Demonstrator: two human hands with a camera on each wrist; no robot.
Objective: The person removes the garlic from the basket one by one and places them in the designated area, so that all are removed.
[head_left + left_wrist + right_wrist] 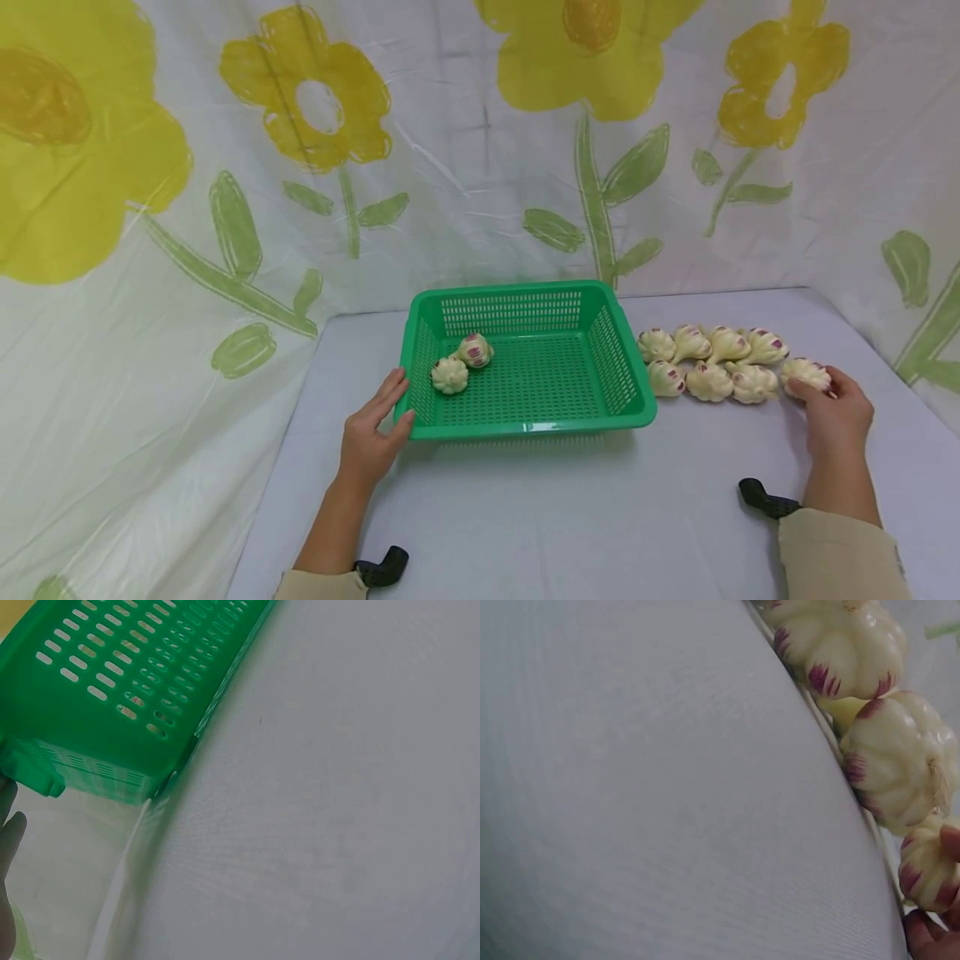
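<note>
A green plastic basket (525, 429) stands on the table with two garlic bulbs (450, 376) inside, toward its left end. My left hand (369, 435) touches the basket's left rim with fairly straight fingers, the thumb near the front corner. In the left wrist view, only part of the left hand (7, 832) shows beside the basket (90, 727). At the far right, my right hand (840, 412) grips a purple-streaked garlic bulb (805, 375) between thumb and fingers. That bulb (928, 874) appears in the right wrist view at the right edge, partly covered by fingertips (951, 841).
Several more garlic bulbs (708, 381) lie in two rows between the basket and my right hand. A white cloth covers the table (570, 517). Behind hangs a white curtain (457, 208) printed with yellow flowers. Black wrist mounts (384, 568) sit at both sleeves.
</note>
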